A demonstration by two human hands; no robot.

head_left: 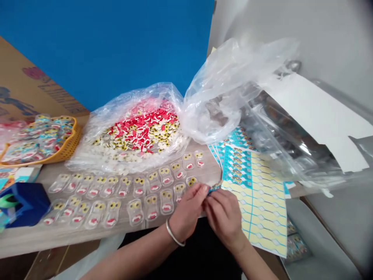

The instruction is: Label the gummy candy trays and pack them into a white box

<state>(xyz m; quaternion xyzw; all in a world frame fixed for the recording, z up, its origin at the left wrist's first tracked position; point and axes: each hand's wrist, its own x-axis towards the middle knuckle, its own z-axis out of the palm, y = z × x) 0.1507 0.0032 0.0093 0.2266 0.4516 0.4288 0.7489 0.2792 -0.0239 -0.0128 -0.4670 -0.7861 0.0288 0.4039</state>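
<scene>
Background: from ten to twelve o'clock, plain blue panel point(116, 42); at two o'clock, smooth pale grey wall point(329, 42). Between nine and ten, brown cardboard point(17, 68) with printed drawing. At eight, bare front edge of wood-grained counter point(26, 242); below, between seven and eight, brown surface point(74, 258) in dimmer light. Above counter level, soft, diffuse light.

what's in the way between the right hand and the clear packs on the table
The left hand, pinching a small blue piece, lies between the right hand and the clear packs.
</scene>
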